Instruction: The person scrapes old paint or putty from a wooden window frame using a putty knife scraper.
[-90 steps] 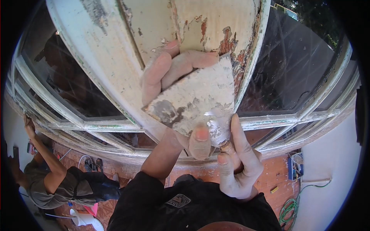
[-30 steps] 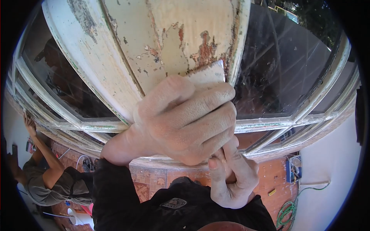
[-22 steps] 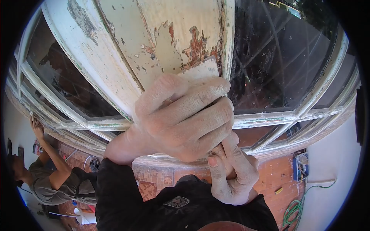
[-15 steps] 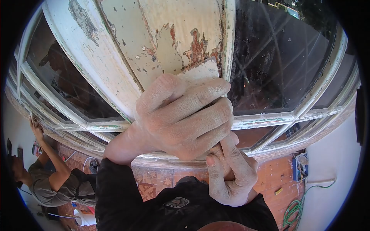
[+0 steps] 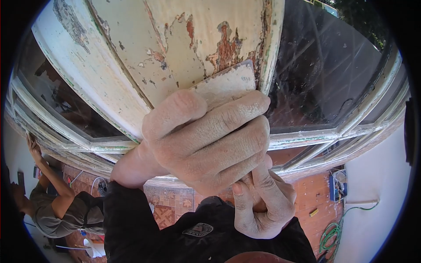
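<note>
A scraper with a flat, dust-whitened blade (image 5: 232, 81) lies against the peeling painted wood panel (image 5: 175, 26), just below a reddish bare patch. My left hand (image 5: 210, 140) comes in from the left, its dusty fingers wrapped across the lower blade and the thumb bent on top. Lower down, my right hand (image 5: 265, 199) is closed with thumb and fingers around the scraper's handle end. Most of the handle is hidden by both hands.
Glass panes (image 5: 320, 74) in white frames flank the panel. At the left, another person (image 5: 66, 206) raises a hand to the frame. Below are a tiled floor (image 5: 307, 193), a blue box (image 5: 337, 185), a green hose (image 5: 330, 236) and a white bucket (image 5: 95, 248).
The view has shifted slightly over the panel. Both hands still grip the scraper, and a little more of its blade shows above my left hand.
</note>
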